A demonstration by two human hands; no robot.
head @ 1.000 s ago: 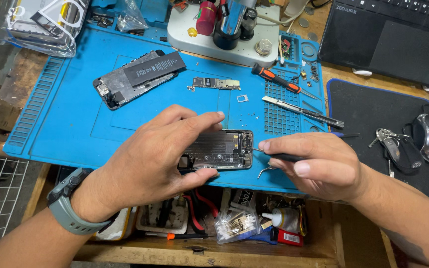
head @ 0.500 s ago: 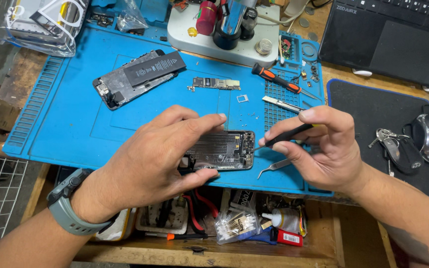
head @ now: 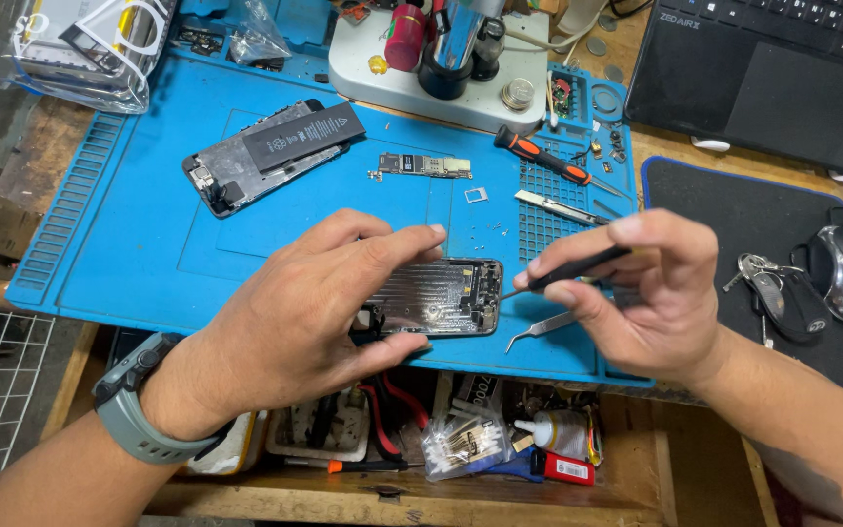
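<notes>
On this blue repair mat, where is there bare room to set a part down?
Bare mat lies left of the left hand, below the opened phone with battery. A smaller patch sits between that phone and the logic board. It is crowded around the orange-handled screwdriver, tweezers and right hand.

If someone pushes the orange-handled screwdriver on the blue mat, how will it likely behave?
The screwdriver has a round handle, so it would probably roll. It looks small and thin, so likely light and stiff. The mat seems rubbery, so sliding is less likely.
</notes>
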